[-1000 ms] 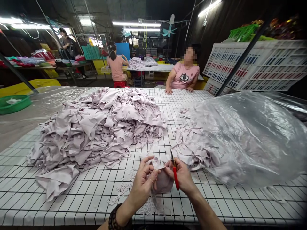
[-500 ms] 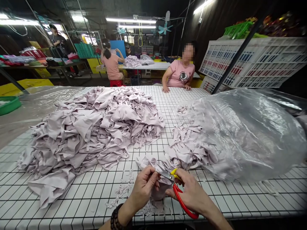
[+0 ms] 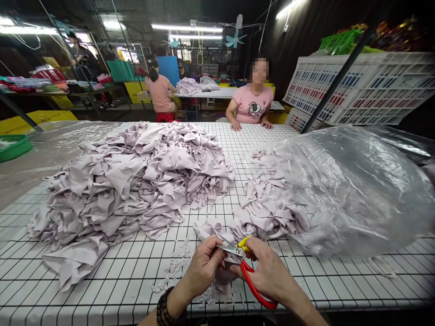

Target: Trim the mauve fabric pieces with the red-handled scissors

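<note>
My left hand point(image 3: 203, 265) is closed in a pinch on a pale lilac piece of fabric point(image 3: 212, 228), which spreads out beyond the fingers and hangs below them. Scissors point(image 3: 257, 290) with one red and one yellow handle are gripped in my right hand point(image 3: 272, 271). Their blades point left, right at the pinched fabric beside my left fingertips. Whether the blades are cutting through cloth cannot be made out. Small fabric snippets point(image 3: 175, 267) lie scattered on the table under and left of my hands.
A big heap of lilac fabric pieces point(image 3: 136, 181) covers the left of the grid-patterned table point(image 3: 129, 280). More pieces point(image 3: 272, 210) spill from a clear plastic bag point(image 3: 367, 190) at right. Across the table a person point(image 3: 253, 104) rests both hands on its edge. White crates point(image 3: 356, 88) stand behind.
The scissors, earlier upright in my right hand, have turned so the blades point left at the fabric by my left fingers. The person opposite has shifted slightly.
</note>
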`<state>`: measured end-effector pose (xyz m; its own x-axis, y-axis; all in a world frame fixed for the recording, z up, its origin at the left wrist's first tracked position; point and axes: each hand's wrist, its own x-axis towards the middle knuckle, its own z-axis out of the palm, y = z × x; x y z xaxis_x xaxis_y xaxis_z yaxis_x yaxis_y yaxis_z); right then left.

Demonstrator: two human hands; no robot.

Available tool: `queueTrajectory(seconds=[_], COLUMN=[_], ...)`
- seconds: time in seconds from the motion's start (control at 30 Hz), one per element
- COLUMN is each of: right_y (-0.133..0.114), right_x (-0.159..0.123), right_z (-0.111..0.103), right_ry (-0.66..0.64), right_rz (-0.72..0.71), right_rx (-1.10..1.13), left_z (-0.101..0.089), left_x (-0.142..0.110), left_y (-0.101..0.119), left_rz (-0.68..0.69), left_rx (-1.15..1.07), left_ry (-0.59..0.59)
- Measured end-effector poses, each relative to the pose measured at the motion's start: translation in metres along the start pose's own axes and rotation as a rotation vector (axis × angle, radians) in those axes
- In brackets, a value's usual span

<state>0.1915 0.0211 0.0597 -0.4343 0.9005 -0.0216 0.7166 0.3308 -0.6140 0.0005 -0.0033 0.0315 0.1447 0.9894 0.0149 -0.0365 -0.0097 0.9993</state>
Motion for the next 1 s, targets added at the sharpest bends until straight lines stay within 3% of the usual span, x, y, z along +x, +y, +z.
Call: queueTrajectory(seconds=[0.57, 0.9, 1.0], right_y=[0.007, 0.008, 0.013], right_x=[-0.004, -0.001, 0.002], right_z=[0.006, 0.013, 0.010], right_ry=[0.054, -0.089, -0.179], right_rz=[-0.055, 0.007, 0.024], right_rx=[-0.124, 0.021, 0.192], left_z=[-0.001, -0.007, -0.009], left_x=[-0.002, -0.013, -0.015], left_y=[0.003, -0.011, -0.011], left_rz=[-0.068, -0.162, -0.166], left_rx=[-0.074, -0.225, -0.249], left_ry=[-0.063, -0.046, -0.037])
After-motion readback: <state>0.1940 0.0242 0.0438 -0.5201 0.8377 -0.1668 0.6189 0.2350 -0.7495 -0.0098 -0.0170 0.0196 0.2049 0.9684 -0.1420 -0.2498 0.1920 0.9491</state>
